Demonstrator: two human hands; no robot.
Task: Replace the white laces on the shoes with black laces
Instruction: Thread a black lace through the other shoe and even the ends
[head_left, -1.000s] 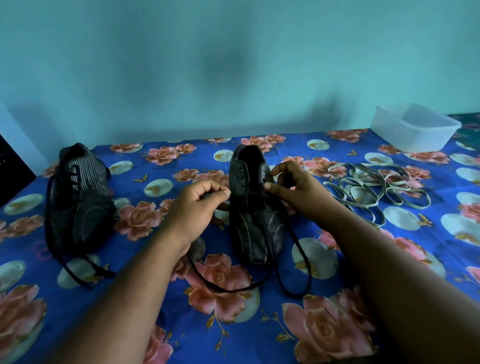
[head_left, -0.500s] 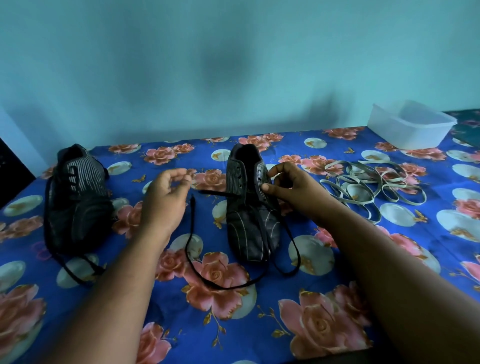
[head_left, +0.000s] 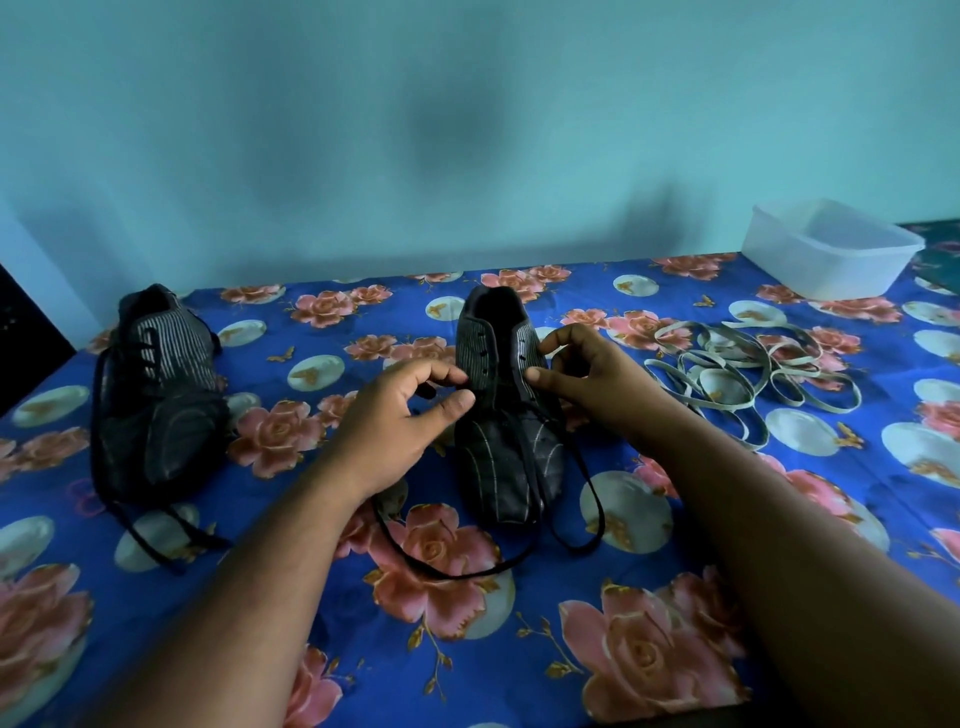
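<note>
A black striped shoe (head_left: 506, 441) stands in the middle of the table, toe toward me. A black lace (head_left: 457, 571) runs through its lower eyelets and loops on the cloth in front. My left hand (head_left: 400, 415) pinches the lace's left end beside the left eyelet row. My right hand (head_left: 587, 371) pinches the shoe's right eyelet flap. A second black shoe (head_left: 156, 395) with a black lace lies at the left. The white laces (head_left: 737, 374) lie in a loose heap to the right.
A flowered blue cloth (head_left: 649, 613) covers the table. A clear plastic box (head_left: 831, 254) stands at the back right corner by the teal wall. A dark object (head_left: 26, 348) shows at the far left edge.
My left hand drew the lace out to the left, then came back to the shoe's left eyelet row with the lace end. My right hand stayed on the right flap.
</note>
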